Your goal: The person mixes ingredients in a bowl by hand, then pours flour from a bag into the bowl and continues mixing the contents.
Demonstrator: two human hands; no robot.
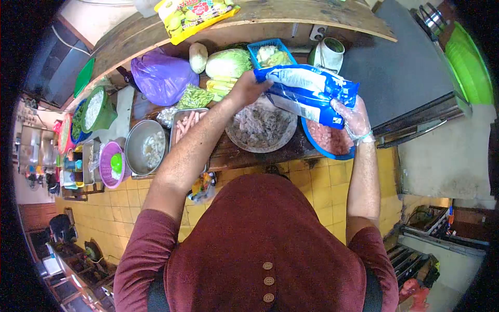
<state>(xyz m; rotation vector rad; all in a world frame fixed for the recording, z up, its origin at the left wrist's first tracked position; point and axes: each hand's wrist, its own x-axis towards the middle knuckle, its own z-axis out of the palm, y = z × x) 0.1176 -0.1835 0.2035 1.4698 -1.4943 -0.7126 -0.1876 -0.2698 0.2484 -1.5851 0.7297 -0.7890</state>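
A blue and white plastic package is held up between both hands. My left hand, bare, grips its left end. Around its right end is my right hand, in a clear plastic glove. Partly below the package, a round metal bowl holds a greyish, wet-looking mass. Under the package's right part sits a blue basin with pink, minced-looking food, its far side hidden by the package. A metal tray with pink sticks lies near my left forearm, partly covered by it.
Behind the bowls are a purple bag, a cabbage and a blue basket. To the left stand a metal pot, a purple basket and a green basin. A wooden shelf overhangs the back; a grey surface lies right.
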